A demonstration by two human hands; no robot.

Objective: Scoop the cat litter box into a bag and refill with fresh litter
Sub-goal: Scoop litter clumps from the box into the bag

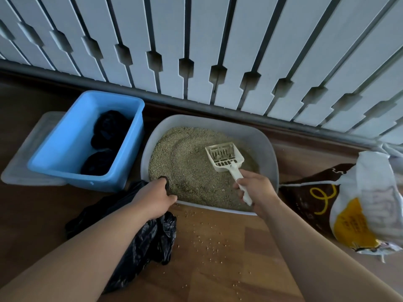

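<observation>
Two bare forearms reach forward over a wooden floor (218, 280). Spilled litter granules (209, 238) are scattered on the boards between them.

The left hand (152, 199) has its grip clenched on a crumpled black plastic bag (148, 243), which trails down onto the floor at the near-left corner of the grey litter box (272, 153). The right hand (257, 188) has its grip wrapped around the handle of a cream slotted scoop (224, 156). The scoop's head sits over the right half of the tan litter (185, 162) and looks empty.

A blue plastic bin (72, 149) holding rolls of black bags (104, 136) stands just beside the box on the left. An opened white and yellow litter sack (359, 203) slumps on the right, and a white slatted fence (196, 51) runs close behind.

The likely risk is more spillage. The bag's mouth looks bunched rather than held wide, so a loaded scoop carried over the near rim could shed clumps onto the floor. A quick tilt would also sift granules out through the slots.

The box is hemmed in by the bin, the sack and the fence. The open room lies on the near floor, towards the person.
</observation>
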